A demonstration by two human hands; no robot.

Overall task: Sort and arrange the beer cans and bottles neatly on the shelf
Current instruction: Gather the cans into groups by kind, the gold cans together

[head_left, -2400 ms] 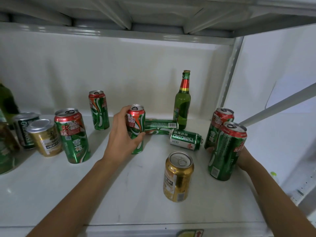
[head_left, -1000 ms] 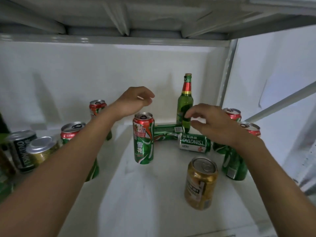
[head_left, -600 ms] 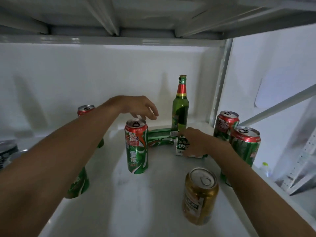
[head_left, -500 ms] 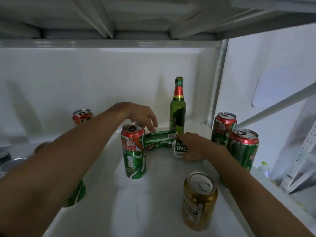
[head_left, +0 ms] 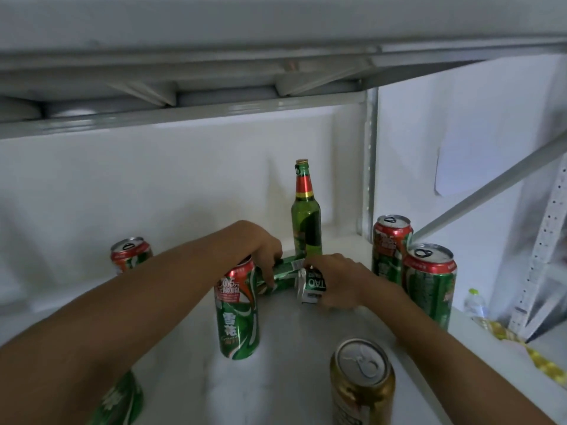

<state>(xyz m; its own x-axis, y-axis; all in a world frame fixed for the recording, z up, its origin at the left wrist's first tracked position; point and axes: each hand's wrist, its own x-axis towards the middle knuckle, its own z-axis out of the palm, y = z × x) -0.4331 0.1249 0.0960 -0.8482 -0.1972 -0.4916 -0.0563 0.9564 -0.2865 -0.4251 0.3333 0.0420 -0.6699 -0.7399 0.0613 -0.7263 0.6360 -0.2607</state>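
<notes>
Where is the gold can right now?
Head view: the gold can stands upright at the shelf's front right, below the right hand.

Beyond the right edge, a small plastic bottle (head_left: 474, 303) is seen low against the white wall (head_left: 460, 118), near what may be a yellow patterned cloth (head_left: 534, 357) and a perforated metal upright (head_left: 549, 240).

Both forearms are bare to the frame edge, and the hands (head_left: 337, 283) wear nothing.
</notes>
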